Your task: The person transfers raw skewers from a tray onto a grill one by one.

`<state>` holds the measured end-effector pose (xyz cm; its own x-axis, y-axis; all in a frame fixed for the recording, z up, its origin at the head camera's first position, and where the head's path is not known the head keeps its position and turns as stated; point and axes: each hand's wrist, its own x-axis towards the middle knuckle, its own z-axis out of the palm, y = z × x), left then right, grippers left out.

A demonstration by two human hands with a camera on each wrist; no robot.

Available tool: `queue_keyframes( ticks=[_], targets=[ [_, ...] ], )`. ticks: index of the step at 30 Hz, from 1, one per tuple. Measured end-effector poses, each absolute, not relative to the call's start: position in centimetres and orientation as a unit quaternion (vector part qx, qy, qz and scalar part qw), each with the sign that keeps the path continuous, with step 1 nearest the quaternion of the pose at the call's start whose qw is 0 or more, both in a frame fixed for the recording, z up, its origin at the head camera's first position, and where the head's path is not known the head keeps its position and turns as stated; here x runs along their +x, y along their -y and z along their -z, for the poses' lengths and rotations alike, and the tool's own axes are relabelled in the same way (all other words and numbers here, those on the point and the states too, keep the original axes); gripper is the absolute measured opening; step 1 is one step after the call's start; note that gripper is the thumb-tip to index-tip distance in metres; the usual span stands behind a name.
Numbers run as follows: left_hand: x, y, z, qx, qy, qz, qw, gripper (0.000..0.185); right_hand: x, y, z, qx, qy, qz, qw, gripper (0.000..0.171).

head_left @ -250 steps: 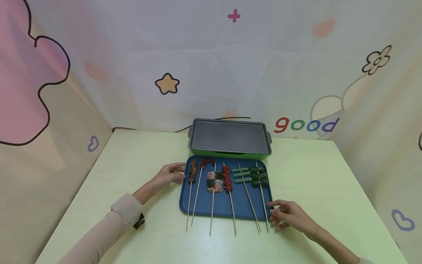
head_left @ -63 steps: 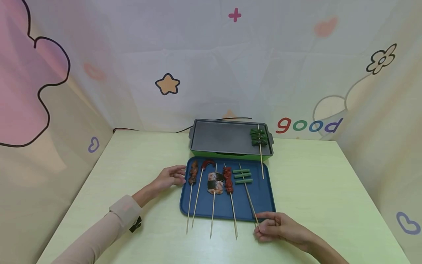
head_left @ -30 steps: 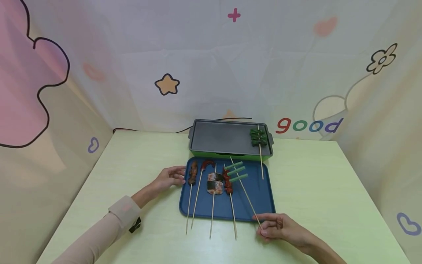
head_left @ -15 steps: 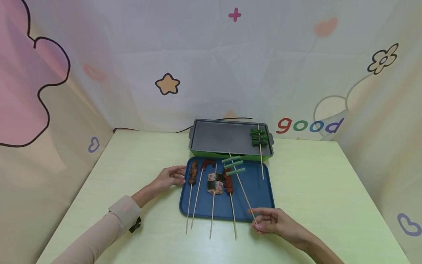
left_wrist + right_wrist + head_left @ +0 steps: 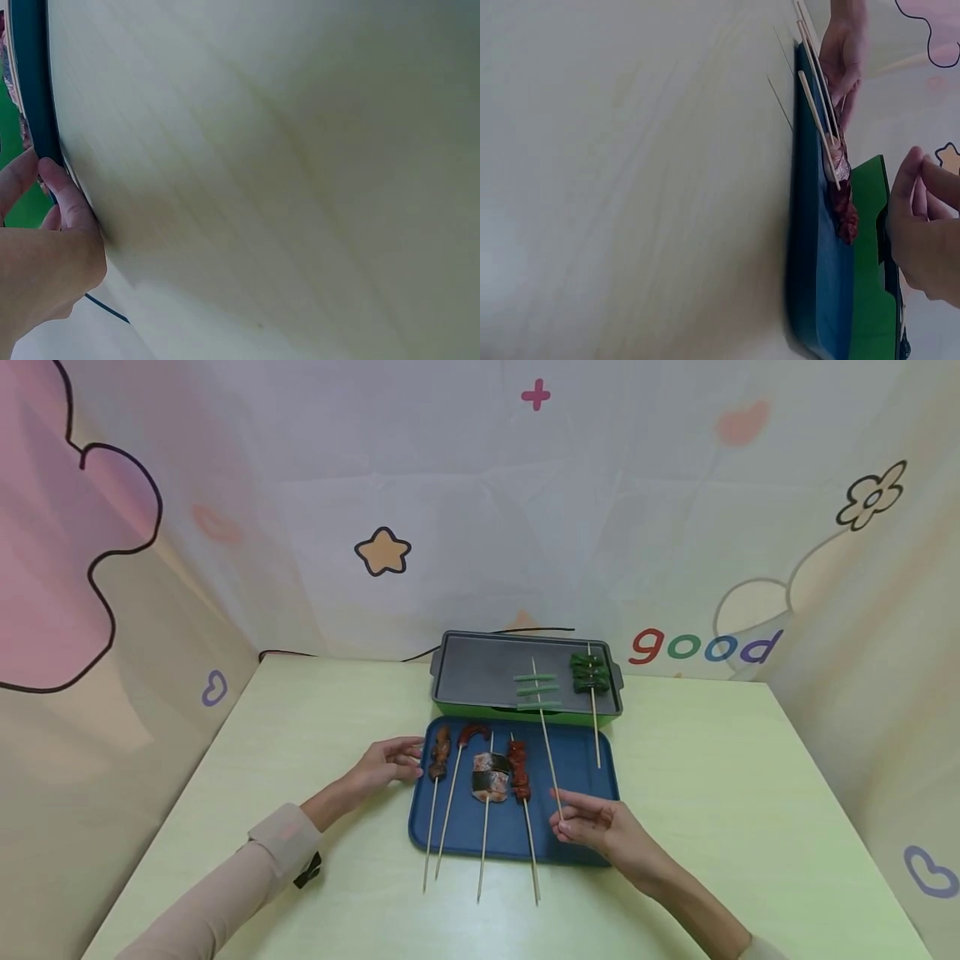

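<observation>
My right hand [image 5: 581, 822] pinches the near end of a wooden skewer [image 5: 545, 735] with three pale green sticks [image 5: 537, 691], held over the grey grill pan [image 5: 487, 672]. A skewer of dark green pieces [image 5: 588, 673] lies at the pan's right end. The blue tray [image 5: 581, 768] holds several meat skewers: a brown one [image 5: 438, 752], a curved red sausage [image 5: 471, 732], a salmon-coloured block [image 5: 489, 774], a dark red one [image 5: 517, 767]. My left hand [image 5: 390, 760] rests with straight fingers against the tray's left edge [image 5: 34, 112]. The right wrist view shows my right hand [image 5: 922, 225] beside the tray [image 5: 810, 247].
The pale green table [image 5: 300, 735] is walled in by patterned cloth on three sides. A black cable [image 5: 337, 653] runs behind the green-sided pan. Skewer ends overhang the tray's near edge [image 5: 480, 877].
My right hand has lifted the green-stick skewer off the tray and carried it forward, so its food end is now over the grill pan. The left hand has stayed put.
</observation>
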<state>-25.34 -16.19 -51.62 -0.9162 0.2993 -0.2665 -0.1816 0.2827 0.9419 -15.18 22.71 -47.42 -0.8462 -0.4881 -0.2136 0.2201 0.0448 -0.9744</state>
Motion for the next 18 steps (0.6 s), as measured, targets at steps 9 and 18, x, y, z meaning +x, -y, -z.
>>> queue_keyframes(
  ticks=[9,18],
  targets=[
    [-25.4,16.1,51.7,0.031,-0.778,-0.595,0.198,0.059,-17.1,-20.7,48.0,-0.043,-0.708,0.684,0.171,0.057],
    [-25.4,16.1,51.7,0.035,-0.778,-0.595,0.198,0.057,-18.0,-20.0,48.5,0.002,-0.699,0.704,0.127,0.051]
  ],
)
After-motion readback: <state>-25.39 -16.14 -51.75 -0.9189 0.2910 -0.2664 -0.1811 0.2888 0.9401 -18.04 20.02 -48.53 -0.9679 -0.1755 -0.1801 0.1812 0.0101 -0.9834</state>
